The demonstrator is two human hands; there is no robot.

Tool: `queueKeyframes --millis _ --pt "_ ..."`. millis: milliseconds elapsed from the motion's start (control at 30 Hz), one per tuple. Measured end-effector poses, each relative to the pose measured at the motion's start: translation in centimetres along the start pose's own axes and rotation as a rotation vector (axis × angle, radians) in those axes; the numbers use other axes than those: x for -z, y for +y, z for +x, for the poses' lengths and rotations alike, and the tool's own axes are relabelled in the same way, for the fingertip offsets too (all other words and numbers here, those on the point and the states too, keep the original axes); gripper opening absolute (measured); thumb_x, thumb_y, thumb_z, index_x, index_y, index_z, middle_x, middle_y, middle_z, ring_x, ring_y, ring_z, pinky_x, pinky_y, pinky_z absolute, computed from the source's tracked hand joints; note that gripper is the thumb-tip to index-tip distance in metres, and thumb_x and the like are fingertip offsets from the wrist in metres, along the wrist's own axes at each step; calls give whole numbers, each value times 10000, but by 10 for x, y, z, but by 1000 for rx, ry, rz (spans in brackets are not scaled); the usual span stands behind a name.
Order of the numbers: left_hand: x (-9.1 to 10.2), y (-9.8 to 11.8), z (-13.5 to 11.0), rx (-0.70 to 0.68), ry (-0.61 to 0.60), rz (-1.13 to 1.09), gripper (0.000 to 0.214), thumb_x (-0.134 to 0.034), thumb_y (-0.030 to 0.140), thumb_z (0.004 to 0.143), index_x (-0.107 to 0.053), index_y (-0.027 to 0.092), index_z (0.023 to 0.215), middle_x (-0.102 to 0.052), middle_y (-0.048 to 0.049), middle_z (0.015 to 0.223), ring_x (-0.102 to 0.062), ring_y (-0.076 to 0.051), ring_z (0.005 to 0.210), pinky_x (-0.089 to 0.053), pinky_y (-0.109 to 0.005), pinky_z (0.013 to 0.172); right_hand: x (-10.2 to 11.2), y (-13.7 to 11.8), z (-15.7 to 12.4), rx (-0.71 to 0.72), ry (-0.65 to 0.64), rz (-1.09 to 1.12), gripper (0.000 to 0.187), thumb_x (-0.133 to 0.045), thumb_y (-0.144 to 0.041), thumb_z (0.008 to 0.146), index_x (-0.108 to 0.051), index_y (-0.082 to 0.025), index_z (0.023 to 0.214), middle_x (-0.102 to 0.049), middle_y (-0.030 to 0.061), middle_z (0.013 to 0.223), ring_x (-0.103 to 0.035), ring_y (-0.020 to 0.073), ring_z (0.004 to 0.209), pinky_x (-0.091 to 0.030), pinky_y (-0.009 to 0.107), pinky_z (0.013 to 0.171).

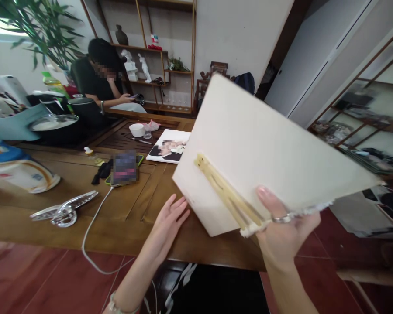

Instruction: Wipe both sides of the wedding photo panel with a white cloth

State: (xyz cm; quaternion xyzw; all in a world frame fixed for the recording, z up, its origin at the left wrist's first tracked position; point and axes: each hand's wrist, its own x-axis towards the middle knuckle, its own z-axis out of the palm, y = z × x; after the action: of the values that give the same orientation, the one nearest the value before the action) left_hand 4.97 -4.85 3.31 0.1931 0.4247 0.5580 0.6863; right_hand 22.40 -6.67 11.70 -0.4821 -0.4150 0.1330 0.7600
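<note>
My right hand (pixel 284 226) grips a large off-white sheet or board (pixel 245 131) by its near edge, with the thumb on the face towards me. A long, pale yellow cat-like figure (pixel 221 187) runs along that face, and its lower end is by my thumb. The near edge looks ragged and fluffy. Held at a tilt over the wooden table (pixel 157 192), the board hides part of the tabletop. My left hand (pixel 168 224) is open, fingers extended beside the board's lower left edge; whether they touch it I cannot tell.
A phone (pixel 126 168) with a white cable, a silver metal clip-like object (pixel 65 209) and a printed picture (pixel 168 146) lie on the table. A white bowl (pixel 137 129) stands farther back. Across the table sits a person (pixel 103 83) holding a phone.
</note>
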Motion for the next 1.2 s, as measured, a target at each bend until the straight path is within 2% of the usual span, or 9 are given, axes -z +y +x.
queueKeyframes --millis 200,400,600,700,800,867,967,1100,1200 --pt "-4 -7 -9 -123 162 -13 442 -742 361 763 -609 188 1147 -689 -99 1161 -659 -266 1055 -569 -296 827 1 23 0 -443 114 329 578 -733 -286 730 -540 -272 1275 -674 13 1160 -649 231 1053 -511 481 969" --pt "15 11 -6 -209 147 267 529 -790 453 682 -637 152 1089 -727 -99 1027 -685 -265 962 -559 -251 726 50 67 9 -642 -88 692 715 -488 -772 722 -633 -267 1207 -680 77 1181 -572 337 1178 -436 568 989" --pt "28 27 -4 -100 67 381 573 -789 467 672 -631 122 1101 -742 -113 906 -713 -248 761 -517 -223 530 97 82 23 -840 -218 740 877 -494 -898 573 -688 -243 1122 -671 132 1189 -537 392 1201 -400 607 985" --pt "36 37 1 -21 63 422 542 -790 453 678 -640 120 1078 -745 -103 837 -710 -227 672 -511 -220 504 126 84 40 -691 -152 411 750 -411 -864 687 -734 -257 987 -696 135 1132 -593 361 1141 -448 546 953" --pt "46 49 8 75 79 458 492 -788 403 696 -640 124 1074 -743 -92 784 -694 -204 583 -519 -229 487 145 77 58 -525 -19 13 447 -566 -662 776 -748 -258 828 -729 145 1009 -656 330 1037 -494 478 901" --pt "51 54 12 111 119 489 451 -784 353 709 -636 128 1070 -743 -91 774 -688 -200 557 -527 -238 481 147 69 66 -315 105 -97 297 -770 -465 665 -735 -256 873 -726 126 1022 -649 337 1047 -491 484 917" --pt "55 58 17 118 133 510 432 -773 320 731 -624 144 1096 -747 -95 804 -700 -207 580 -544 -249 495 144 64 65 39 281 -305 433 -871 -282 505 -719 -237 907 -720 123 1009 -660 361 996 -524 493 850" --pt "55 56 23 139 141 515 447 -775 303 732 -618 140 1117 -749 -112 815 -718 -235 624 -553 -260 494 146 72 54 347 -47 -816 188 -821 -246 540 -637 -212 552 -657 86 580 -662 304 580 -546 432 609" --pt "55 54 27 148 141 519 418 -766 288 744 -621 135 1105 -749 -112 814 -716 -227 618 -559 -262 510 138 76 48 420 -294 -859 273 -770 -300 611 -544 -228 474 -577 31 465 -586 230 454 -522 380 530"
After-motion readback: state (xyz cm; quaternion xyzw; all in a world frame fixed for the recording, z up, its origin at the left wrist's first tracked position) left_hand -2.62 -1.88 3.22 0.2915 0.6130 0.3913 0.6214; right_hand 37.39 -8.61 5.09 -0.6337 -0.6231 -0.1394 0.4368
